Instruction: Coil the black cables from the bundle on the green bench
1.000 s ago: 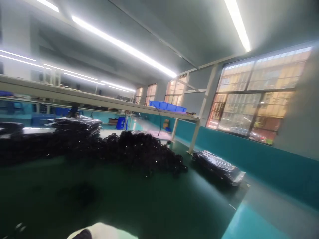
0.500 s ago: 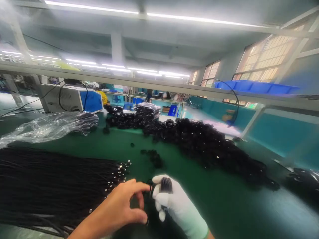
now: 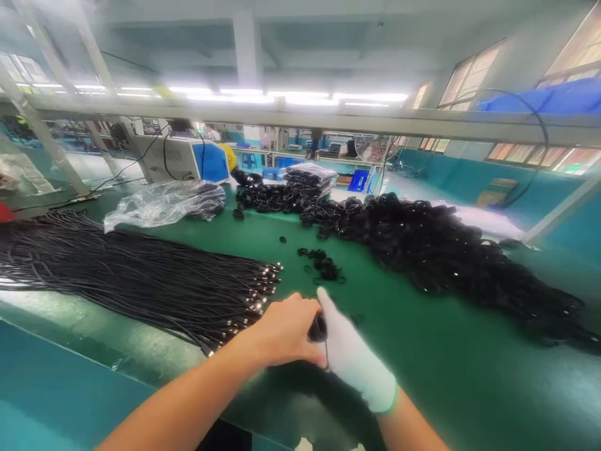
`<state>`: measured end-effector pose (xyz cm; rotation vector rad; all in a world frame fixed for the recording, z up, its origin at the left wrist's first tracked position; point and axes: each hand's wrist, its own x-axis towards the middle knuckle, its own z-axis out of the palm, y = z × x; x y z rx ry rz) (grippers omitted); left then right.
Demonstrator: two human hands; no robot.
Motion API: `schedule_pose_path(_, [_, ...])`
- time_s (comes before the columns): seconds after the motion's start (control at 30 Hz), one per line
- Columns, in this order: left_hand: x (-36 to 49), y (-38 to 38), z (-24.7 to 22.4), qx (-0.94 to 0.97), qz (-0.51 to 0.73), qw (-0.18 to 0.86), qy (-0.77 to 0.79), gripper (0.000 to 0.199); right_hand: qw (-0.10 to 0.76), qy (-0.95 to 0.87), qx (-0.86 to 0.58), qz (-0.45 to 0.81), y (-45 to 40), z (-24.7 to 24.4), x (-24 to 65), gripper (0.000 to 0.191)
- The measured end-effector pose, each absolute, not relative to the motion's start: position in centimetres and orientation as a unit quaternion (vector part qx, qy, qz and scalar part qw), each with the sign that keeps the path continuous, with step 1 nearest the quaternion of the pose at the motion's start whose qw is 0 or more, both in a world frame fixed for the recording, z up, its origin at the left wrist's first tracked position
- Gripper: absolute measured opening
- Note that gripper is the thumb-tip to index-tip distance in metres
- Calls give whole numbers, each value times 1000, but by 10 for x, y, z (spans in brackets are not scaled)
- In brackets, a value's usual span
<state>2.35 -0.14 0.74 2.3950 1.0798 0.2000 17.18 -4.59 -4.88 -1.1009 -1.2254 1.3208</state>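
My right hand [image 3: 354,354], in a white glove, is closed around a small coiled black cable [image 3: 318,327], mostly hidden between the hands. My bare left hand [image 3: 288,329] presses against the coil from the left, its fingers and thumb curved round it. A thin black band [image 3: 327,354] shows by the left thumb tip, against the glove. Just beyond the hands lies a small cluster of loose black bands [image 3: 325,264] on the green table mat [image 3: 253,232]. Left of my left hand are the metal plug ends of many straight black cables [image 3: 154,269].
A long heap of coiled black cables [image 3: 422,244] runs across the back and right. Clear plastic bags [image 3: 164,203] lie at the back left, before a grey and blue machine [image 3: 181,160]. A shelf beam [image 3: 282,113] crosses above the table.
My left hand has moved in from the side onto the coil in the gloved hand, carrying the thin band against it. The view has turned left and down, showing the table's front edge.
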Motion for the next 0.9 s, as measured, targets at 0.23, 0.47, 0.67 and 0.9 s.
schedule_pose_path(0.23, [18, 39, 2, 814, -57, 469, 338, 19, 458, -582, -528, 415, -43, -42, 175, 35])
schedule_pose_path(0.47, [11, 24, -16, 774, 25, 500, 387, 16, 435, -500, -289, 691, -46, -42, 188, 42])
schedule_pose_path(0.67, [15, 18, -1, 582, 284, 676, 351, 19, 489, -472, -203, 705, -40, -58, 179, 57])
schedule_pose_path(0.9, [24, 5, 7, 793, 305, 398, 346, 31, 433, -453, -223, 747, -40, -56, 179, 52])
